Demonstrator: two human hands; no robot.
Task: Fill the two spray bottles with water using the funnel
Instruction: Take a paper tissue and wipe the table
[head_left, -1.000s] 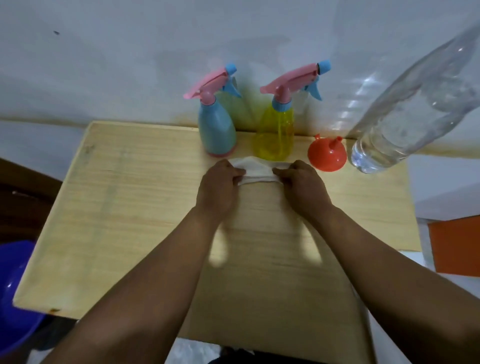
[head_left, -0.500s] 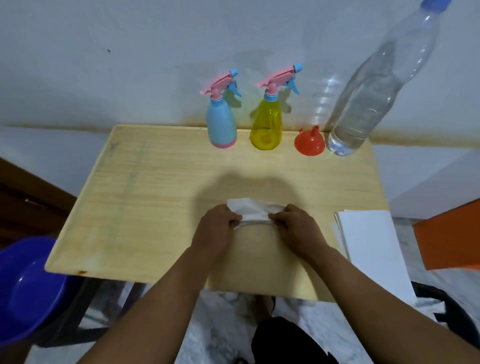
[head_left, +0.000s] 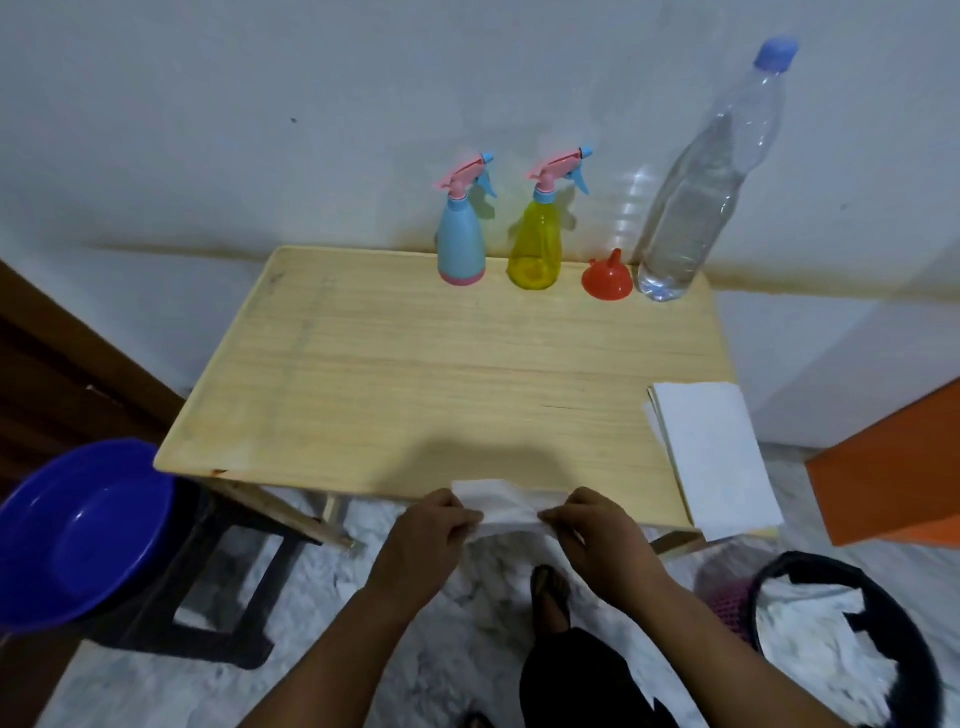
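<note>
With the left hand and right hand each pinching the crumpled tissue at the counter edge, dropping it in the bin would free them for the funnel.

Hands dragged tissue back to table's near edge.

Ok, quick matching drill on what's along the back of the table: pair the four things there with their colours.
Things:
1. left spray bottle
2. right spray bottle
3. funnel
4. water bottle

Colours:
A. clear with a blue cap
B. yellow body
C. orange-red
D. light blue body

Pairs: 1-D, 2-B, 3-C, 4-A.

All four stand at the far edge of the table, against the wall.
</note>
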